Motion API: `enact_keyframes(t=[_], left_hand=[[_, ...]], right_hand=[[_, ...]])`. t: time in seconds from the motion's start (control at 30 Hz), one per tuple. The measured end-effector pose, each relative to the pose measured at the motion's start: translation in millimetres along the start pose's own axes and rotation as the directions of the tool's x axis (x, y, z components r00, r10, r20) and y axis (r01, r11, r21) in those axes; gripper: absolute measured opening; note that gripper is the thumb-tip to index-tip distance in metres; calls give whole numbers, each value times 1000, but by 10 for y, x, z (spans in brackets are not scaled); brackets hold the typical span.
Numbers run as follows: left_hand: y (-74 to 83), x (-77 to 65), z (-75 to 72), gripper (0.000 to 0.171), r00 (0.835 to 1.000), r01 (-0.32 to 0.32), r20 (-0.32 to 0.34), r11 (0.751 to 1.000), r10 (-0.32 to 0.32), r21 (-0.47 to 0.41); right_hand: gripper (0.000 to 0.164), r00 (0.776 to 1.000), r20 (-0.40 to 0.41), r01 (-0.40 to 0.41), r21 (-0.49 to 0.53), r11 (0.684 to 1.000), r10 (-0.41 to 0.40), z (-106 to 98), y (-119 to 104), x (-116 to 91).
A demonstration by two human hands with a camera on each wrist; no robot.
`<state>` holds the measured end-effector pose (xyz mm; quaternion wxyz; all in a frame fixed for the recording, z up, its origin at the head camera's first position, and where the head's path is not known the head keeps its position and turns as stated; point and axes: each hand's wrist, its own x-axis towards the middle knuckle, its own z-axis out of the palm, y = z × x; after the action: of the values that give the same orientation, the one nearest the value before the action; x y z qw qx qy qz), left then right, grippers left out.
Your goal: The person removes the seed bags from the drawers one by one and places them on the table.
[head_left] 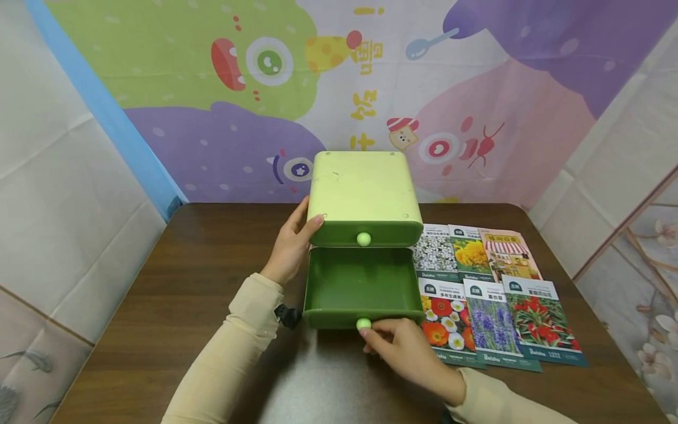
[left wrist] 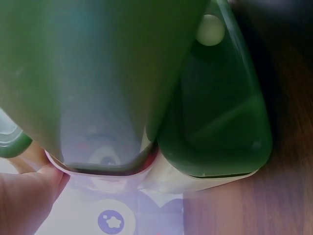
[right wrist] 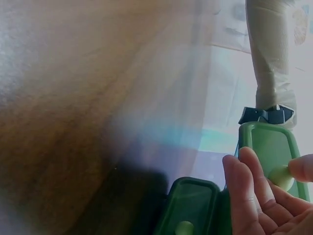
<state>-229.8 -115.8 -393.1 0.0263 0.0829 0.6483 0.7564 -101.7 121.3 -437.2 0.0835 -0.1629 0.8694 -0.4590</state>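
A small pale-green cabinet (head_left: 365,182) with dark green drawers stands on the table. Its top drawer (head_left: 339,234) is closed, while the drawer below (head_left: 365,282) is pulled well out and shows a bare inside. My right hand (head_left: 410,353) pinches the round light-green knob (right wrist: 281,177) of the pulled-out drawer between thumb and fingers. My left hand (head_left: 291,244) rests against the cabinet's left side, fingers along the wall and thumb at the top front corner. In the left wrist view, a closed bottom drawer (left wrist: 220,117) with its own knob (left wrist: 210,30) sits beneath the pulled-out one.
Several flower seed packets lie in two rows right of the cabinet, among them a lavender packet (head_left: 494,324) and a red-flower packet (head_left: 545,321). A pink packet (head_left: 511,253) lies in the back row. Behind the brown table (head_left: 175,294) hangs a cartoon-printed cloth (head_left: 212,141).
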Motion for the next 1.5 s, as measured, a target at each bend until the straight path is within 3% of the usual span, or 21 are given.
enact_keyframes(t=[0.33, 0.73, 0.9, 1.5], left_hand=[[-2, 13, 3, 68, 1000, 4, -1, 1000, -4, -4], [-1, 19, 10, 69, 1000, 6, -17, 1000, -6, 1], [-10, 26, 7, 70, 1000, 3, -17, 1000, -3, -4], [-28, 39, 2, 68, 999, 25, -34, 999, -23, 47]], right_hand=[[30, 999, -10, -42, 76, 996, 43, -45, -53, 85], [33, 999, -36, -28, 118, 993, 33, -119, -112, 221], [34, 998, -40, -46, 101, 994, 50, -116, -65, 320], [30, 993, -88, -57, 205, 977, 76, -137, 39, 726]])
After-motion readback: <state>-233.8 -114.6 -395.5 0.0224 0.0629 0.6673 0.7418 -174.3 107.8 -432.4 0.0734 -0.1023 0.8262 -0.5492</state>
